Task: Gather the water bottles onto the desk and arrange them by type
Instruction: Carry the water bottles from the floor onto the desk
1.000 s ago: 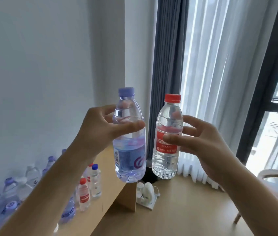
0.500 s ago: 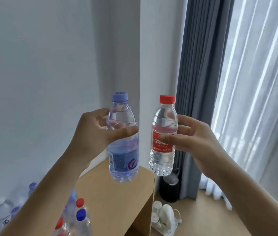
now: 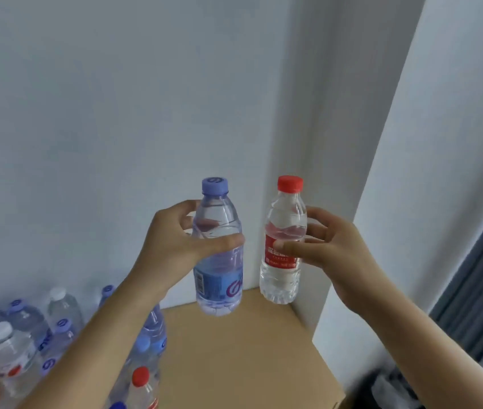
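1. The purple-capped bottle (image 3: 219, 255) is hanging upright in the left hand (image 3: 172, 246), thumb and fingers wrapping its shoulder; the red-capped bottle (image 3: 284, 246) is standing upright in the right hand (image 3: 331, 246), pinched at its label.
2. Both are hovering above the desk (image 3: 243, 349), long axes vertical, bases pointing to 6 o'clock.
3. The matching purple-capped group (image 3: 21, 320) is sitting at 8 o'clock, so the left hand is nearer to it; a red cap (image 3: 140, 376) is showing at 7 o'clock.
4. The left forearm is covering several bottles, and the frame edge is cutting others off, so counting them is guesswork.
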Tool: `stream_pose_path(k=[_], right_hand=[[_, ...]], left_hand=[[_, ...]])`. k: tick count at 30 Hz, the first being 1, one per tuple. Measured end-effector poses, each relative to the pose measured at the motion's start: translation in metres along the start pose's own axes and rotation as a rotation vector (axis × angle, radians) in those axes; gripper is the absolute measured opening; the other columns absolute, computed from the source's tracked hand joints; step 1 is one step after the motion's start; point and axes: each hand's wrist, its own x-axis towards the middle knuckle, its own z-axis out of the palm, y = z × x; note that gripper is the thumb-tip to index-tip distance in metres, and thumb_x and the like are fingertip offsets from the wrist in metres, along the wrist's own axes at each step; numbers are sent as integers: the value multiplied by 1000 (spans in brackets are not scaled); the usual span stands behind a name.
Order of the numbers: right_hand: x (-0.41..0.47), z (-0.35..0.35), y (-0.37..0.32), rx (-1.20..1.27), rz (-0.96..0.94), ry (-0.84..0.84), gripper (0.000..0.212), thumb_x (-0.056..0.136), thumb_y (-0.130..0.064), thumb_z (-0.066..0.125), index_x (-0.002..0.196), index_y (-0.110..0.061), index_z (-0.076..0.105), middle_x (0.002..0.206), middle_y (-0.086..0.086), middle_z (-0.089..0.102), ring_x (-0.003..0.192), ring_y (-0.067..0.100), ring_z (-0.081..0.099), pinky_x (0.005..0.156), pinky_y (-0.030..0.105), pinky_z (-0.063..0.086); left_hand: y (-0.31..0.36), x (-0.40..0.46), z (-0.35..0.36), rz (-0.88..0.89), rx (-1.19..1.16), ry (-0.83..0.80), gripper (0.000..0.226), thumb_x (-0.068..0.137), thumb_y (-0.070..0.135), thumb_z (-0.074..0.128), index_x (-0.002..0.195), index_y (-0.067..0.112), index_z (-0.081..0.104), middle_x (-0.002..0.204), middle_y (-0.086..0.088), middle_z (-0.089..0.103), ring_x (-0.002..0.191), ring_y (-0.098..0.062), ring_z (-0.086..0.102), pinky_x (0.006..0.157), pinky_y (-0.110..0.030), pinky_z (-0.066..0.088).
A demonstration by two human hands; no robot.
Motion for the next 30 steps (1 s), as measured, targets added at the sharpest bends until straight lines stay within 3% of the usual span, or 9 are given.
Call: stream_pose_path(k=[5,7,11,14,19,24,28,30], right_hand=[[78,24,49,24,39,-154,56,68,-6,86,116,-24,65,100,2,76,92,21,73,86,36,55],[105,42,69,17,52,-211,56,68,-6,86,115,-26,64,98,-2,76,89,17,74,80,30,55],[156,79,112,6,87,-287,55,68,-9,87,112,-31,61,97,-7,75,85,10,73,67,19,55],[184,100,144,-8,121,-323,55,67,-11,87,108,-35,59,98,-13,72,83,3,70,60,15,53],[218,124,196,-49,172,-411,56,66,-7,86,104,-33,54,100,-11,66,83,1,67,62,14,52],[237,144,245,-122,213,-558,58,68,-6,85,111,-22,49,105,-9,63,91,9,64,70,19,52],[237,163,283,-197,204,-678,62,69,-7,85,115,-17,45,105,-8,60,94,11,62,78,24,51],[232,172,301,-199,203,-732,61,70,-7,85,113,-18,44,102,-11,60,90,6,62,73,17,49]], left_hand=[[-47,27,-6,-142,60,162,63,43,43,94,101,30,71,93,5,76,85,-12,73,77,-37,59],[-73,37,-8,-186,82,212,67,40,44,93,101,29,70,91,5,76,83,-13,73,75,-36,59],[-131,61,-11,-232,162,282,59,53,30,97,103,31,66,87,15,74,79,-5,71,71,-29,57],[-172,70,-5,-304,170,316,64,48,34,97,101,36,61,89,20,72,80,-5,70,72,-30,59],[-222,67,15,-423,187,406,73,34,59,86,98,36,60,88,22,71,80,-3,68,74,-36,58],[-255,51,40,-559,183,503,73,40,53,85,104,28,60,94,9,71,92,-17,68,84,-50,55],[-275,30,65,-615,163,657,70,40,50,85,102,28,61,93,11,71,90,-14,67,81,-42,57],[-287,19,76,-662,128,705,66,44,43,88,102,28,61,93,15,71,91,-11,67,79,-32,57]])
